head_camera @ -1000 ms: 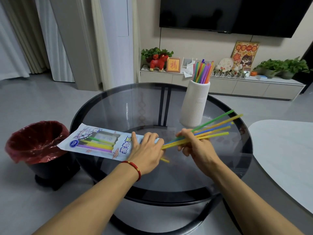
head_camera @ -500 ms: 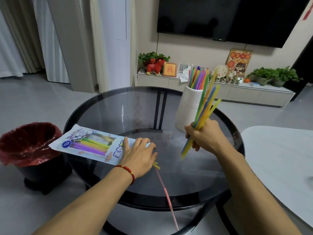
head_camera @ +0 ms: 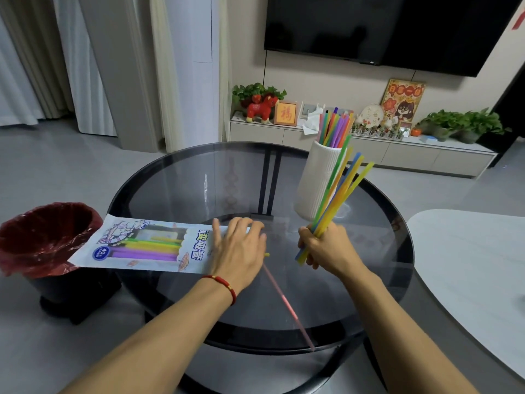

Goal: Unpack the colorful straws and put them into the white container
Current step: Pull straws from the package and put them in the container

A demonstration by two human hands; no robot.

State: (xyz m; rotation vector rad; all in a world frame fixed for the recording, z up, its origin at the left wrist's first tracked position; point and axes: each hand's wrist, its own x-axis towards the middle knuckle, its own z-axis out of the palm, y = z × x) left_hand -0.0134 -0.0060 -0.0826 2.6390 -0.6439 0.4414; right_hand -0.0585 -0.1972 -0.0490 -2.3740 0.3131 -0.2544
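Note:
My right hand (head_camera: 326,248) grips a bundle of green, yellow, orange and blue straws (head_camera: 339,191), tilted up to the right in front of the white ribbed container (head_camera: 315,183). That container stands on the round glass table (head_camera: 199,177) with several straws in it. My left hand (head_camera: 241,248) lies flat, fingers spread, on the open end of the straw package (head_camera: 142,245), which still holds purple, yellow and green straws. A single pink straw (head_camera: 287,302) lies loose on the glass near the front edge. A yellow straw tip pokes out beside my left hand.
A black bin with a red liner (head_camera: 42,240) stands on the floor left of the table, under the package's end. A white tabletop (head_camera: 471,268) sits at the right. A low TV cabinet (head_camera: 369,152) with plants and ornaments runs along the back wall.
My right hand swung the straw bundle from nearly flat over the table to upright beside the container. A pink straw dropped onto the glass. My left hand stayed on the package.

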